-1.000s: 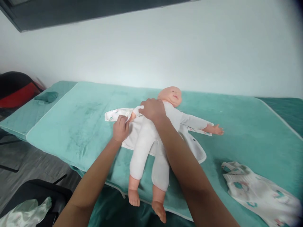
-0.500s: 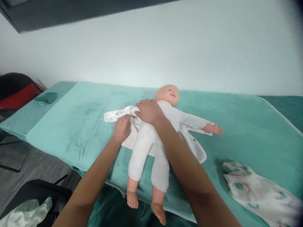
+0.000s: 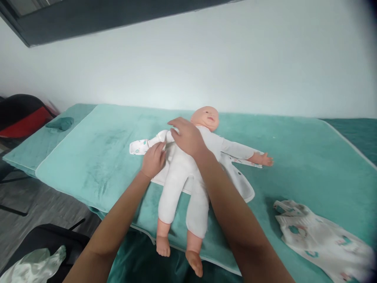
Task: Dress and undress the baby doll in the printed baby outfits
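A baby doll (image 3: 184, 167) in a white body suit lies on its back, head at the far side and bare feet over the near edge. Spread beneath it is a white printed baby shirt (image 3: 241, 182) with snap buttons. One printed sleeve (image 3: 138, 147) covers the doll's arm on the left. My left hand (image 3: 154, 159) is closed at the shirt's edge beside the doll's armpit, fingers and thumb pinching the cloth. Over the doll's chest and shoulder is my right hand (image 3: 188, 135), fingers stretched and thumb apart, holding nothing. It hides part of the chest.
The doll lies on a padded bed with a green cover (image 3: 97, 157) against a white wall (image 3: 206, 59). Printed baby trousers (image 3: 318, 239) lie at the near right. A black chair (image 3: 55, 236) bearing a pale cloth (image 3: 35, 265) stands lower left; a red-and-black chair (image 3: 23, 118) is farther back.
My right hand has opened and lifted slightly from the doll's shoulder, its fingers spreading. My left hand has shifted slightly right along the shirt. The whole view has moved a little.
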Tool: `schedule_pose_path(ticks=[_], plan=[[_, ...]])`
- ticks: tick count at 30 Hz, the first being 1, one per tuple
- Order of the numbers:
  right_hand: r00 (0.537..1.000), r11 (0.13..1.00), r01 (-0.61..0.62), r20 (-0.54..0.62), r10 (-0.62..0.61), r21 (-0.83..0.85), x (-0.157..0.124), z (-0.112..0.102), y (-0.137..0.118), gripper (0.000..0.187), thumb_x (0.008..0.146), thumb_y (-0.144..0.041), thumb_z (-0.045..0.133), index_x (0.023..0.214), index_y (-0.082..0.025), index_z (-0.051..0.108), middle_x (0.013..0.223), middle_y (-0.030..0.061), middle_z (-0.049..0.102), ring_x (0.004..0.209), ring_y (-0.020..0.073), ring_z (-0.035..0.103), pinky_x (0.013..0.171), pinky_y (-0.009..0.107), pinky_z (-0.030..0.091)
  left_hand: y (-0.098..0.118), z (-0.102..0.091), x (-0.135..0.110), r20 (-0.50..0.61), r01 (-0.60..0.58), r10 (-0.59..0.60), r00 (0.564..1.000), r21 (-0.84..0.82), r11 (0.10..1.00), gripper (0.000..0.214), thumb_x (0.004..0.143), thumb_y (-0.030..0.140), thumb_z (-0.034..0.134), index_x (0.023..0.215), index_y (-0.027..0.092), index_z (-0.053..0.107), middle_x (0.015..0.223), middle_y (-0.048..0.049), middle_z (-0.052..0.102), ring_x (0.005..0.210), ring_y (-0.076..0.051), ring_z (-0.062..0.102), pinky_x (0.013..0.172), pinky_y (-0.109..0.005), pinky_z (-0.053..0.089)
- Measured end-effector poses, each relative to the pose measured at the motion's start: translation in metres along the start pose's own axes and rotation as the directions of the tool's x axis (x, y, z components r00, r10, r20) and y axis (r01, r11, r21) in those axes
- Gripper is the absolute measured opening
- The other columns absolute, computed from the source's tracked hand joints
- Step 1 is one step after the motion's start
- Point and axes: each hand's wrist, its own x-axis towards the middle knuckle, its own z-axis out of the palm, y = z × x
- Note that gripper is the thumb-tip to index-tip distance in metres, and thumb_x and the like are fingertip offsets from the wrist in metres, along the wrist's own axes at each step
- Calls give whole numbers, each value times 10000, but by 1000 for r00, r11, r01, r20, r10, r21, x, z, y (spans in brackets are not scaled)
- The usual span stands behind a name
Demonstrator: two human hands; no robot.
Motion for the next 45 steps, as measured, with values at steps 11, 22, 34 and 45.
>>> schedule_pose_path(ticks=[11,22,34,45], plan=[[696,704,-695,-107,710,146,-119,-19,67,516,996,-595,370,1271,-212,579,975,123,749,918,316,673,839,438,481,-9,-14,20,176,624,-631,756,-487,611,434,910,505,608,1205,188,631,1029,-67,714,937,-195,649,887,-337,503],[781,424,-424,87,618,800,-108,4,75,981,771,-575,748,1564,-240,278,1221,93,691,1086,256,674,936,429,584,17,-25,83,284,589,-516,808,-396,704,228,912,380,541,764,207,521,735,35,506,723,-142,455,723,-282,369],[873,485,-404,168,459,776,-107,14,66,888,883,-590,637,1595,-229,250,1013,27,677,941,213,644,919,415,547,86,-82,108,374,321,-200,906,-297,899,96,918,250,537,950,215,620,990,-33,721,896,-199,666,808,-333,508],[877,546,-412,154,456,729,-110,15,67,839,905,-617,587,1588,-242,276,1064,34,657,967,208,626,970,417,516,50,-78,-6,91,599,-611,787,-351,720,416,887,403,657,1249,206,596,1314,-136,644,1214,-273,619,947,-411,550]])
